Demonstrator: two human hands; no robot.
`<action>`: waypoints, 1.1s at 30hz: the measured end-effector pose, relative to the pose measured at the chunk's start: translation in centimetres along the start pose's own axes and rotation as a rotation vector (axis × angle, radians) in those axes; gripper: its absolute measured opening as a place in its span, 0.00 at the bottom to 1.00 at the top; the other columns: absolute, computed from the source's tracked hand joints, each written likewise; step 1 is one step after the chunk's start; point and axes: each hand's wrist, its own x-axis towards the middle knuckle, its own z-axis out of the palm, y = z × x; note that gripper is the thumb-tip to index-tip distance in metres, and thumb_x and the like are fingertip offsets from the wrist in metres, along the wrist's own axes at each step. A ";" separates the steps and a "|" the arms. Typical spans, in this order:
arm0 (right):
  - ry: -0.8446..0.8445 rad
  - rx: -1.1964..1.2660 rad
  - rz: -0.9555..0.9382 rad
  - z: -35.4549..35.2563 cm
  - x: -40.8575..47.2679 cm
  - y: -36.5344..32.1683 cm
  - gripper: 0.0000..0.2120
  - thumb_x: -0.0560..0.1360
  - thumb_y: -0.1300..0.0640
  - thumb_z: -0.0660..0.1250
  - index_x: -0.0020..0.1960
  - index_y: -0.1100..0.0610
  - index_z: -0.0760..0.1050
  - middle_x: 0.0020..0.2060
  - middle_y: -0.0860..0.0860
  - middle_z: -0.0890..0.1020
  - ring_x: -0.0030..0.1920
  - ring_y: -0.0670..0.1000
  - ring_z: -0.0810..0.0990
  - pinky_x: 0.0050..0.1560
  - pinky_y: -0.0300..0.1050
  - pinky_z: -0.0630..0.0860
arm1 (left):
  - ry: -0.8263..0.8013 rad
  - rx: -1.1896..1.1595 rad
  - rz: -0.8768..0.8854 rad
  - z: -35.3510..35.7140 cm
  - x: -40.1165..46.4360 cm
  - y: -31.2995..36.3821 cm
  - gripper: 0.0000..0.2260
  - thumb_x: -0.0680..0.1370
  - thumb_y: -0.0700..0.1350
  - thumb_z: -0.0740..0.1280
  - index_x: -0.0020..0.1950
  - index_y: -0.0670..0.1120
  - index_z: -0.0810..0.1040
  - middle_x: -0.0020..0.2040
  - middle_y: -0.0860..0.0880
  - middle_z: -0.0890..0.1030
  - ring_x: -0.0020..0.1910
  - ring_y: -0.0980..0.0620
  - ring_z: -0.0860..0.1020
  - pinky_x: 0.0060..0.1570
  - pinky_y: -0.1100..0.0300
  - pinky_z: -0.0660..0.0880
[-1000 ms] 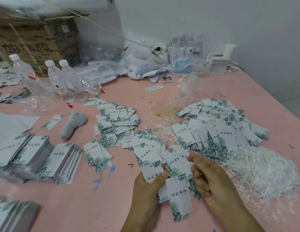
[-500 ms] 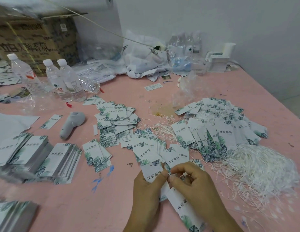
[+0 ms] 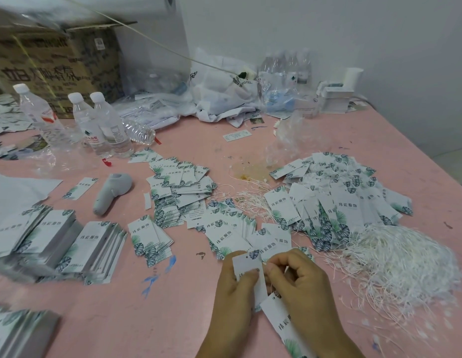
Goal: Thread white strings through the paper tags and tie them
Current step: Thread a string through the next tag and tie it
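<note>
Head view: left hand (image 3: 235, 288) pinches a paper tag (image 3: 246, 264) upright, above the pink table (image 3: 173, 319). Right hand (image 3: 297, 277) fingertips pressed together beside the tag's edge, presumably on a string; too fine to confirm. Judged step: threading. Next: feed through hole, knot. String pile (image 3: 405, 262) lies right.

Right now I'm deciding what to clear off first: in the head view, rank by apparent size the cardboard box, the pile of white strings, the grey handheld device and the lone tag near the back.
1. cardboard box, though cut off by the frame
2. pile of white strings, nearer the camera, so its margin is unsure
3. grey handheld device
4. lone tag
</note>
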 end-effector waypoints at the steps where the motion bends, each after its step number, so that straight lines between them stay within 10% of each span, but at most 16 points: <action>1: 0.000 0.004 0.008 0.1 0.0 0.1 0.09 0.73 0.60 0.73 0.39 0.48 0.79 0.35 0.46 0.78 0.29 0.43 0.72 0.33 0.32 0.69 | -0.022 0.037 0.008 0.0 -0.1 0.0 0.10 0.74 0.41 0.63 0.52 0.51 0.79 0.46 0.44 0.84 0.44 0.47 0.83 0.40 0.59 0.79; 12: 0.028 -0.049 -0.004 0.5 0.0 0.0 0.09 0.72 0.60 0.73 0.41 0.47 0.78 0.37 0.44 0.78 0.33 0.43 0.74 0.34 0.29 0.68 | -0.190 0.285 0.097 0.1 -0.5 0.1 0.08 0.78 0.52 0.61 0.57 0.55 0.69 0.42 0.54 0.81 0.39 0.55 0.78 0.41 0.62 0.73; 33: -0.173 0.191 0.218 -1.3 0.6 -0.8 0.08 0.73 0.60 0.73 0.38 0.48 0.83 0.29 0.57 0.80 0.29 0.45 0.73 0.30 0.34 0.71 | 0.002 -0.057 -0.060 -0.1 0.2 0.7 0.22 0.67 0.54 0.79 0.47 0.37 0.83 0.45 0.33 0.81 0.43 0.40 0.79 0.46 0.45 0.75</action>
